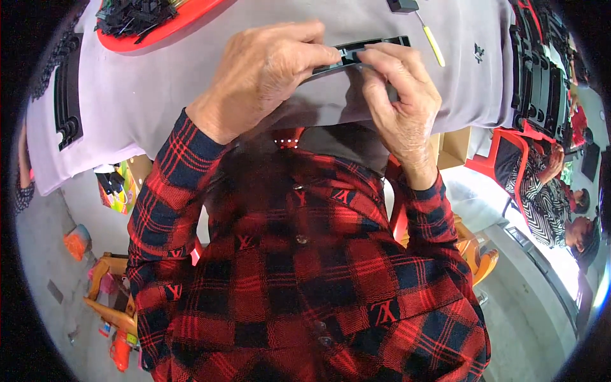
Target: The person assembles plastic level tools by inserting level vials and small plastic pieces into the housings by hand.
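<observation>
Both hands meet over a long black plastic strip [400,42] at the far middle of the cloth-covered table. My left hand [270,67] comes in from the left, its fingers closed on the strip's near edge. Opposite it, my right hand [407,89] has thumb and fingertips pinched at the strip's middle, around a small dark part that the fingers partly hide. The strip's right end sticks out beyond the right fingers. Farther right lies a screwdriver [434,46] with a yellow handle, beside a small black block [403,6].
A red tray [167,32] heaped with small black pieces [137,16] stands at the far left. Another black strip [67,95] lies by the left edge. Small black pieces [478,53] and stacked black strips [541,83] are at the right. People sit beyond, near a red chair [509,149].
</observation>
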The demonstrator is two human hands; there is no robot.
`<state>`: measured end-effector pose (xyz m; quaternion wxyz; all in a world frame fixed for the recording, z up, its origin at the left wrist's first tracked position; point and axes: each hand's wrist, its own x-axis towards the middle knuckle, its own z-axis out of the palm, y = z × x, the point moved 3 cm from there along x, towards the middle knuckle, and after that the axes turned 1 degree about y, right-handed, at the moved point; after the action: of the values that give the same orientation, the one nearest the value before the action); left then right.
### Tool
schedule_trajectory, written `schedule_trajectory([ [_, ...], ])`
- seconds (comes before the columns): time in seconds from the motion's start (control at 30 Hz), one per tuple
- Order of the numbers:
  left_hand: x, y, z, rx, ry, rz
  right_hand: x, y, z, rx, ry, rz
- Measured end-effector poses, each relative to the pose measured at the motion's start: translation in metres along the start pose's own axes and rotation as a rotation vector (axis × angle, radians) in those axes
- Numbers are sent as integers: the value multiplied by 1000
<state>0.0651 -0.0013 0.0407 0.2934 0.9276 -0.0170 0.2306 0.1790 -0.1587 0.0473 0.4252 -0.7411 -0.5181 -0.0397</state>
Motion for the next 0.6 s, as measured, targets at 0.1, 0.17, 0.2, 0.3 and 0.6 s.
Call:
schedule_trajectory([
  [0.1,0,-2,0,10,-15,23,0,1,4,-19,-49,28],
  [0.17,1,-1,0,-2,-23,14,-1,1,5,-49,-83,62],
  [0.2,1,-1,0,-15,-31,6,-1,1,6,-80,-117,97],
  [0.3,-1,-2,1,-26,-7,23,2,0,7,-84,-165,135],
  [0.6,-2,-3,1,-65,4,-12,7,-3,6,-26,-239,231],
])
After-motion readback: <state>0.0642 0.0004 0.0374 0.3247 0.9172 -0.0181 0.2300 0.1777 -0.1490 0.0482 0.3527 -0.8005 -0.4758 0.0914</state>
